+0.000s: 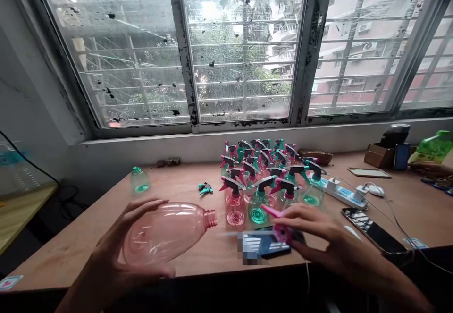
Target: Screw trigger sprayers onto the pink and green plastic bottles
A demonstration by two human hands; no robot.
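My left hand (120, 247) is wrapped round a clear pink bottle (166, 232), tipped on its side in the air with its threaded neck pointing right. Between the fingers of my right hand (314, 232) is a pink and black spray head (281, 230), its thin tube stretching left towards the bottle's open mouth. A gap shows between tube tip and neck. Behind my hands stand several spray bottles (235, 209), pink and green, with spray heads on. A loose green spray head (205, 189) lies left of them. Farther left, a green bottle (140, 181) stands without a spray head.
A phone (271, 244) lies below my right hand, and another phone (375, 230) lies to the right. Beyond are a white power strip (343, 192) with cables, a cardboard box (378, 155) and a green-capped bottle (433, 148). The window wall bounds the wooden table (184, 268) behind.
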